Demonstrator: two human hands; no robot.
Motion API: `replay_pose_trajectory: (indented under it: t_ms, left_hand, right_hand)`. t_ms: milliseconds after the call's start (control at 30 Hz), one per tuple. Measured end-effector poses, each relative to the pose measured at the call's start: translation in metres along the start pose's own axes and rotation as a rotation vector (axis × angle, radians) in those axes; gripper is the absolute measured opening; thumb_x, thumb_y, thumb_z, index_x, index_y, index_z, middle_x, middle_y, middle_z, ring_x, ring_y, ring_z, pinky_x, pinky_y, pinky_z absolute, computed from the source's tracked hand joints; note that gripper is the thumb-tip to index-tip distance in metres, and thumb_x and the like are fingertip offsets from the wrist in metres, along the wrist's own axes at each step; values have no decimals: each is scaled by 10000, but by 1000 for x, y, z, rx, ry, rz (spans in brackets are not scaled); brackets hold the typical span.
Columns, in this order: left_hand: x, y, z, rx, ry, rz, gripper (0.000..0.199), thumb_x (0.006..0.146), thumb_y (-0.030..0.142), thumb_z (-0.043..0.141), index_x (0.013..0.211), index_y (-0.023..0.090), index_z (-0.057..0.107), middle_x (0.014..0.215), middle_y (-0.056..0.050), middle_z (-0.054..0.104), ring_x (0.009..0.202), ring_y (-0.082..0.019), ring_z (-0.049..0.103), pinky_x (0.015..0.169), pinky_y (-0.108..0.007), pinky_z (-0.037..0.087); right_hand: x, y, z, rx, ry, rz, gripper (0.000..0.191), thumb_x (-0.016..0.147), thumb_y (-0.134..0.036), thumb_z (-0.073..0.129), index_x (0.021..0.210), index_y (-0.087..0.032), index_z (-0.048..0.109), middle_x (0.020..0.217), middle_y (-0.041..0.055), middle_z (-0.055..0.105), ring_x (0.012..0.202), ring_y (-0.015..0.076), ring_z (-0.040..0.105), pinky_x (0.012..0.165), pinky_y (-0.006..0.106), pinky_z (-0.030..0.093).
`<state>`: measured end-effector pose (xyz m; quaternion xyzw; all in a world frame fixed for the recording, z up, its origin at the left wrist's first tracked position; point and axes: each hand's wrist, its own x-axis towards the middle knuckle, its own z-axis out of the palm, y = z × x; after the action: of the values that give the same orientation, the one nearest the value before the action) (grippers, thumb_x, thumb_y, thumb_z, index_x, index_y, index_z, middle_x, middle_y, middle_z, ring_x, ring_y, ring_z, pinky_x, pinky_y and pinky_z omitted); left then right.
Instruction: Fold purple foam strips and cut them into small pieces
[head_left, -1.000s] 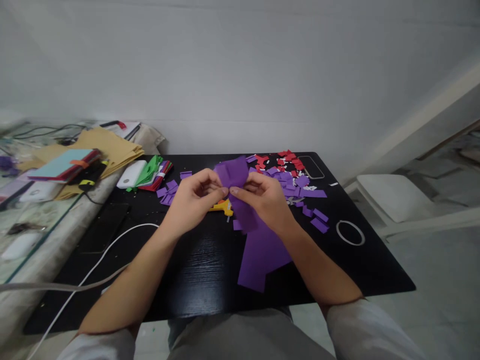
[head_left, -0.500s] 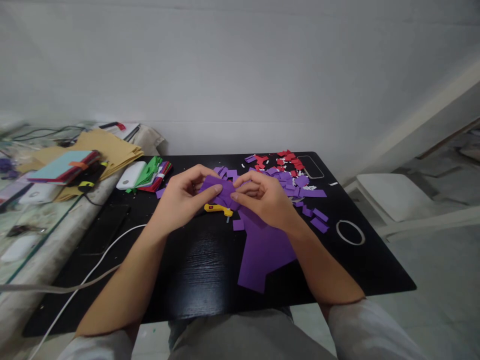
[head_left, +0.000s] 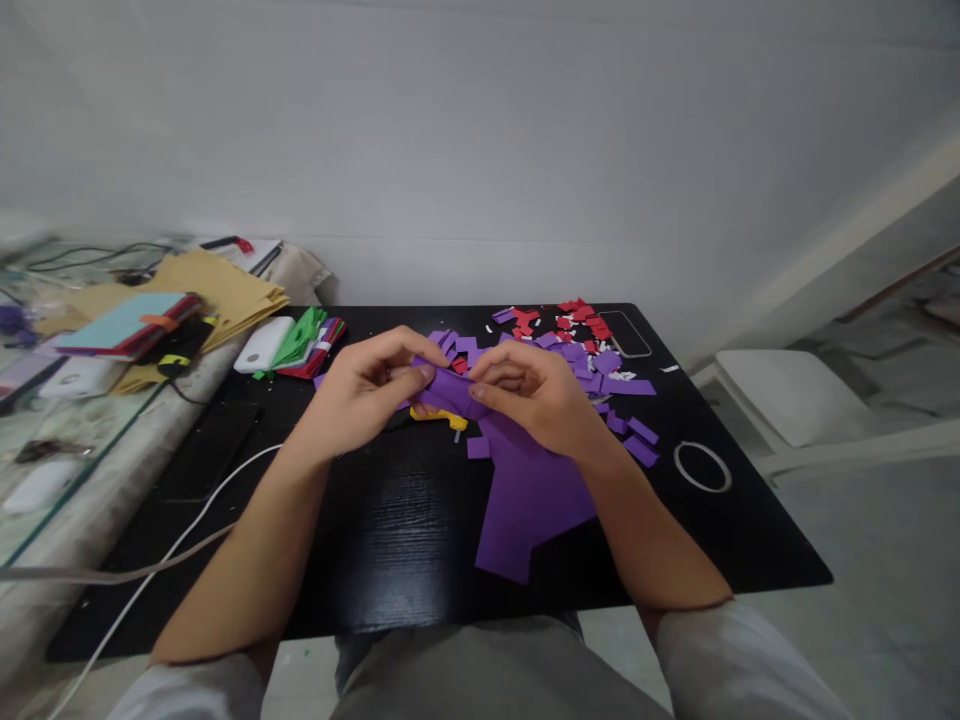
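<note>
Between my two hands is a small piece of purple paper (head_left: 450,392), bent along its upper edge and raised off the table. My left hand (head_left: 369,392) is closed, pinching its left side with thumb and fingers. At its right end my right hand (head_left: 534,392) pinches it too, the fingers curled. Just below the piece, a yellow utility knife (head_left: 444,417) lies partly hidden on the table. A larger cut purple sheet (head_left: 529,510) lies flat beneath my right hand and forearm.
Purple scraps (head_left: 574,355) and red scraps (head_left: 585,318) litter the back right of the black table (head_left: 375,540). A clear ring (head_left: 702,467) lies at right. At left are a stack of coloured pieces (head_left: 304,345), a dark phone (head_left: 210,450) and a white cable (head_left: 187,535).
The purple piece has tilted, so its broad face shows less and a folded upper edge shows more. My left thumb has shifted slightly left and up. Both hands keep their hold.
</note>
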<state>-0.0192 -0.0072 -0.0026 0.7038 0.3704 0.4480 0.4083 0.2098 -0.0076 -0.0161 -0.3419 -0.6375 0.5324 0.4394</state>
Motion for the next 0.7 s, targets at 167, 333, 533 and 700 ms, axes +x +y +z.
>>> replay_pose_trajectory:
  t_ms: [167, 333, 533, 700]
  left_hand:
    - [0, 1, -2, -11, -33, -5, 99, 949, 252, 681, 955, 196, 762, 789, -23, 745, 592, -132, 718, 573, -233, 606]
    - [0, 2, 1, -14, -63, -4, 114, 964, 218, 642, 939, 193, 750, 764, -20, 742, 580, -123, 713, 566, -223, 602]
    - [-1, 3, 3, 39, -85, -13, 113, 946, 199, 627, 939, 193, 739, 792, -15, 732, 619, -125, 704, 580, -227, 595]
    - [-3, 4, 2, 99, -95, 37, 178, 922, 223, 627, 1059, 194, 736, 906, -36, 738, 756, -154, 691, 663, -257, 558]
  right_hand:
    - [0, -1, -4, 0, -31, -20, 190, 824, -326, 840, 937, -215, 736, 893, 19, 767, 850, 170, 746, 839, 340, 624]
    - [0, -6, -5, 10, -55, 57, 207, 855, -370, 817, 976, -220, 741, 850, 9, 768, 798, 158, 740, 764, 300, 607]
    - [1, -4, -4, 1, -124, 155, 224, 883, -412, 798, 968, -205, 798, 886, 50, 813, 819, 181, 773, 778, 314, 611]
    - [-1, 0, 1, -7, -49, 130, 260, 846, -426, 833, 949, -192, 789, 862, 48, 809, 780, 180, 767, 735, 312, 617]
